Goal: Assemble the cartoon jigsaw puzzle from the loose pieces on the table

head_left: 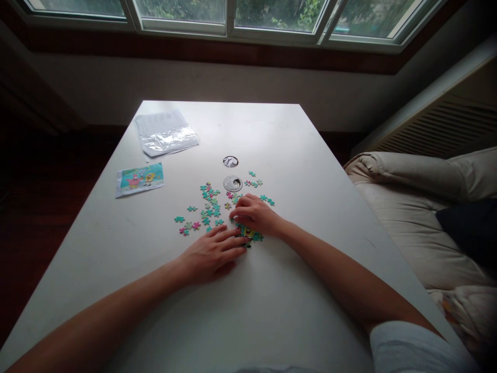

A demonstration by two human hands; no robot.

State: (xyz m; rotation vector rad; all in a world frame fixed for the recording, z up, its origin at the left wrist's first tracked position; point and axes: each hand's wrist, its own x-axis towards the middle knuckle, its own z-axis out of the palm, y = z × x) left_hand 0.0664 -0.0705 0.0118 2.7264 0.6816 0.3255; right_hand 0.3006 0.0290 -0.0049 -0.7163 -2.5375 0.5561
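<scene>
Our open left hand touches light, stiff-looking puzzle pieces, best pinched by their sides, but we can't tell if our curled right hand grips any.

Daylight came only through the sliding window, leaving the floor and corners nearly black. Glare whitened the far tabletop and flashed off the plastic sleeve; soft shadow dulled the near end. Edges stretched wide, and small details looked soft.
</scene>
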